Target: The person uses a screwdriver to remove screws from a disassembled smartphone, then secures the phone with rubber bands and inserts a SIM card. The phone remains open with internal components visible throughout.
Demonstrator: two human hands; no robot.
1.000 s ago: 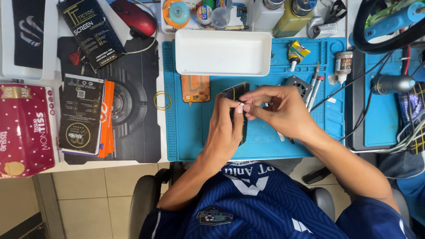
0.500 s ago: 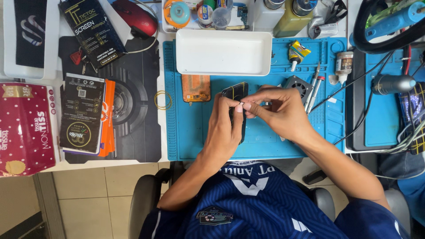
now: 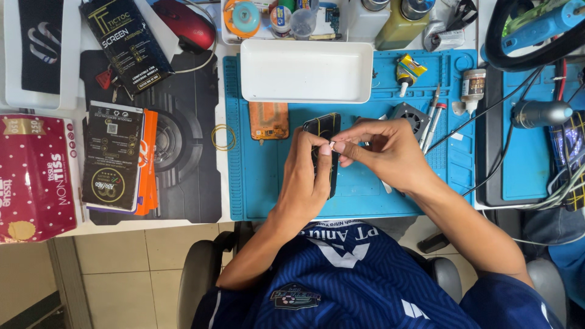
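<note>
Phone: black phone lies on the blue mat, near the mat's middle, long axis running from the mat's far edge toward its near edge; upper end visible, the rest covered by the hands.
Small piece: a tiny whitish bit sits pinched between fingertips of both hands, directly above the phone; too small to identify.
Left hand: left hand rests over the lower part of the phone, fingers bent and closed on the small piece together with the phone's edge.
Right hand: right hand comes in from the mat's right side, thumb and forefinger pinched tight on the same small piece; the remaining fingers curl loosely.
Orange part: an orange, flat phone-shaped part lies on the mat just left of the phone, apart from it.
Tray: white rectangular tray stands at the mat's far edge, beyond the phone.
Fan: small dark square fan lies just beyond the right hand.
Tools: two slim pen-like tools lie right of the fan, slanted.
Rubber band: yellow band straddles the mat's left edge.
Black pad: dark round-patterned pad covers the worktop left of the mat; flat packets lie on its left part.
Tissue pack: red pack at the worktop's left near corner.
Mouse: red mouse at the worktop's far edge.
</note>
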